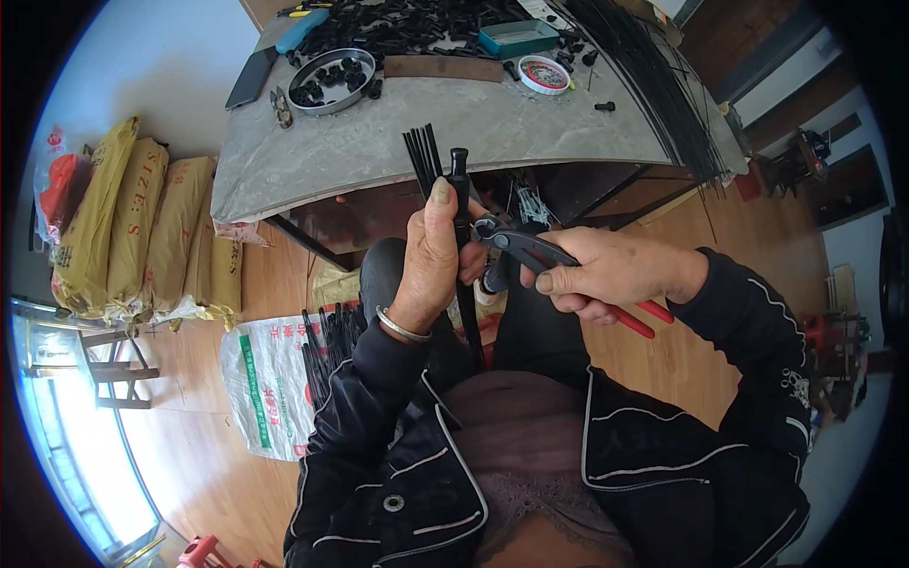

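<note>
My left hand (428, 248), thumb pointing up, is wrapped round a black rod-like piece (460, 175) with a flared cap on its upper end. The lower part of that piece runs down between my knees. Thin black rods (421, 153) stick up beside the thumb from the same grip. In my right hand (611, 270) is a pair of end-cutting pincers (519, 244) with dark jaws and red handle ends. The jaws are right beside the black piece, near my left fingers; whether they bite on anything is hard to see.
Ahead stands a grey table (312, 161) with a heap of small black parts (417, 33), a round metal tray (333, 106), a teal tray (516, 40) and long black rods (653, 85). Yellow sacks (142, 227) lean at the left. Black rods (336, 341) lie on a white sack (260, 398).
</note>
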Demonstrator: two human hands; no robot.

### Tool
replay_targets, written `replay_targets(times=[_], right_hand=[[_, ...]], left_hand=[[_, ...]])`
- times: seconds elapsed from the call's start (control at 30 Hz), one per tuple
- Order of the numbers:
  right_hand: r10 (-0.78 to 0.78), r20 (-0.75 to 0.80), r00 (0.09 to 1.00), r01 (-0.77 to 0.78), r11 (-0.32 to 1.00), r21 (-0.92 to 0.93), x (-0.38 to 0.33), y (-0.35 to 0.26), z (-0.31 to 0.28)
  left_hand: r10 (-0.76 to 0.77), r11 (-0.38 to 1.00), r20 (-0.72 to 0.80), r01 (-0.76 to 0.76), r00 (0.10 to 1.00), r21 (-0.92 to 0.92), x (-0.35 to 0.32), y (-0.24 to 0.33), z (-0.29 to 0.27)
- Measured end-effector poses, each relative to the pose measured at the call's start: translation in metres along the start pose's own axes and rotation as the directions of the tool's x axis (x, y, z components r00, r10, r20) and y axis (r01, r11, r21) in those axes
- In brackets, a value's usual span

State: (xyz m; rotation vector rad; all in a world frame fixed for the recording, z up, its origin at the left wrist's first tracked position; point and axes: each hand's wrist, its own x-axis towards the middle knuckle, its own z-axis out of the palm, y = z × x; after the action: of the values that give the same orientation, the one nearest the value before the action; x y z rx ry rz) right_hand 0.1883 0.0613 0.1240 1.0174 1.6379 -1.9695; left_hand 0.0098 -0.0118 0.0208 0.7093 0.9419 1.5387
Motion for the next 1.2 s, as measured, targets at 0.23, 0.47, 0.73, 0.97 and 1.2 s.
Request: replay_targets(times=[0.23,0.47,0.73,0.97,1.2], right_hand=[[-0.050,-0.136,0.989,0.015,0.970,-0.241,0.023,0.007,-0.001],[-0.762,-0.340,0.551,-0.085,0.353,-0.932,0.111,0.004,-0.086],[-0.875,-0.439,0.204,-0.215,0.397,-0.892,0.162,0.002,-0.134],[-0.945,-0.277,-0.173,0.144,0.254,-0.956,0.120,0.028,-0.078],[-0.574,-0.306,0.759,0.651,0.660,0.375,0.087,0.153,0.017]], left_hand=[[0.032,0.999,0.014,-0.032,0.999,0.020,0.000,0.000,0.001],[0.273,0.950,-0.413,-0.177,0.869,0.256,0.052,-0.034,-0.015],[0.440,0.886,-0.271,-0.365,0.856,0.288,0.045,0.033,0.016],[0.513,0.816,-0.533,-0.575,0.673,0.059,0.040,0.091,-0.004],[0.048,0.728,-0.526,-0.390,0.849,-0.564,0.052,0.017,-0.091]])
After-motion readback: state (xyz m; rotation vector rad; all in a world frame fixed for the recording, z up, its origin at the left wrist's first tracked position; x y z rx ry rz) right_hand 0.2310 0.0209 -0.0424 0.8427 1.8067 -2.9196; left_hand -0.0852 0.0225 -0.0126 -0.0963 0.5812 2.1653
